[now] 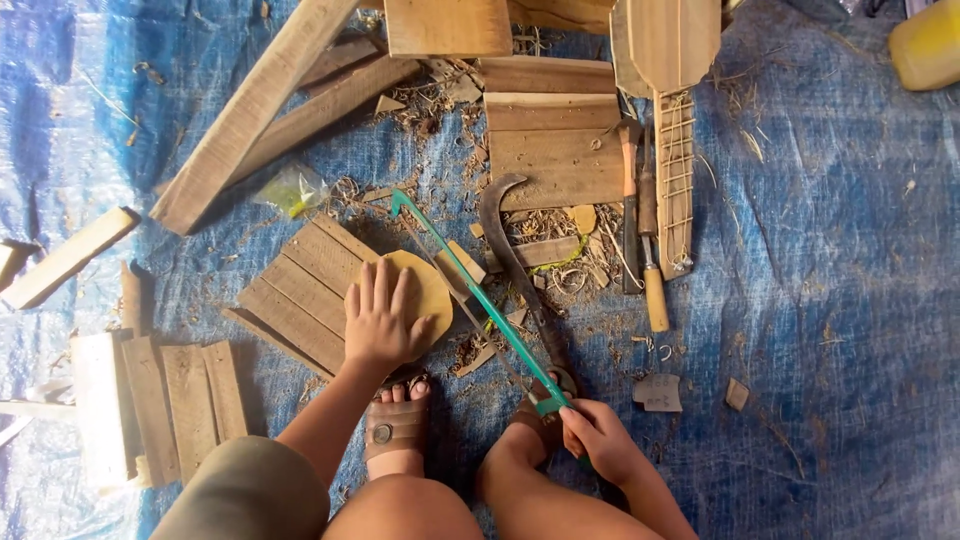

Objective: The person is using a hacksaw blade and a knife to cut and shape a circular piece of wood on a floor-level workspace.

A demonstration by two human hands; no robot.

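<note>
My left hand [382,318] lies flat, fingers spread, on a round piece of thin wood [428,290] that rests on a slatted wooden board [300,290]. My right hand [598,438] grips the handle of a green-framed hacksaw [470,275], whose frame runs diagonally up and left to the round piece's edge. A curved sickle-like blade [500,230] lies just right of the saw. Both my sandalled feet [397,430] rest on the blue tarp below the board.
Long planks [255,105] lie at the upper left, and flat boards [555,135] at top centre. Chisels with wooden handles [650,250] and a small stringed-instrument neck [675,180] sit right of centre. Wood shavings litter the blue tarp [850,280]. Slats [160,400] lie at left, a yellow container [925,45] top right.
</note>
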